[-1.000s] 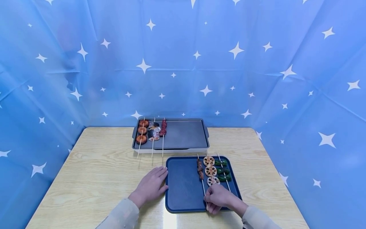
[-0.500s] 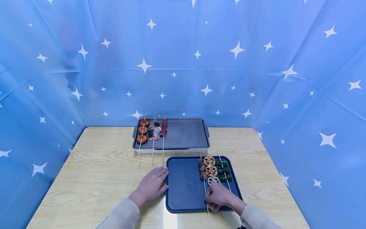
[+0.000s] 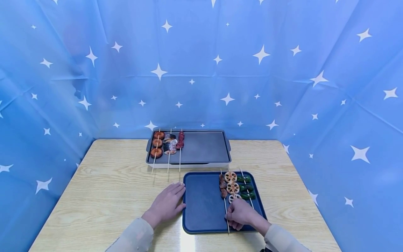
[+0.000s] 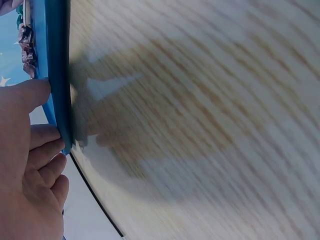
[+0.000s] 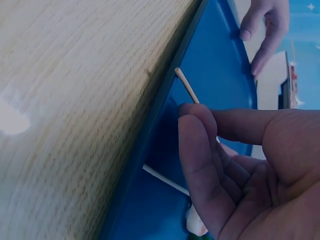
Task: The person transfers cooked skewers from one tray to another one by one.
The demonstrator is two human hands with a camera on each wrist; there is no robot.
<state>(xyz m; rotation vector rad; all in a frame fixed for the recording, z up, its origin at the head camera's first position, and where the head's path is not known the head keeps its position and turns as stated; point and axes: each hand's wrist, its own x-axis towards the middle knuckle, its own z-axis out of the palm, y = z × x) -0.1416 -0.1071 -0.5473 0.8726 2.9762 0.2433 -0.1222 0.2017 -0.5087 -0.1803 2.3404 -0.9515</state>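
My right hand [image 3: 241,214] pinches the lower stick of a brown meat skewer [image 3: 223,186] on the blue tray [image 3: 201,204]. In the right wrist view, thumb and index finger close on the stick [image 5: 188,86], whose end sticks out towards the tray's near edge. Right beside the meat lies a lotus root skewer [image 3: 232,188], its lower part covered by the hand. Further right is a green pepper skewer [image 3: 247,189]. My left hand [image 3: 167,202] lies at the tray's left edge; in the left wrist view its extended fingers [image 4: 46,145] touch the rim.
Behind the tray stands a dark griddle [image 3: 204,147] on a pale base. On its left side lie a skewer of round brown slices [image 3: 156,153], a fish skewer [image 3: 170,145] and a red meat skewer [image 3: 179,140]. Wooden tabletop [image 3: 104,196] surrounds both; starry blue cloth [image 3: 201,63] hangs behind.
The meat skewer has shifted slightly right, closer to the lotus root, with my right hand pinching its stick. Over the last half second little moved. My left hand stays put.
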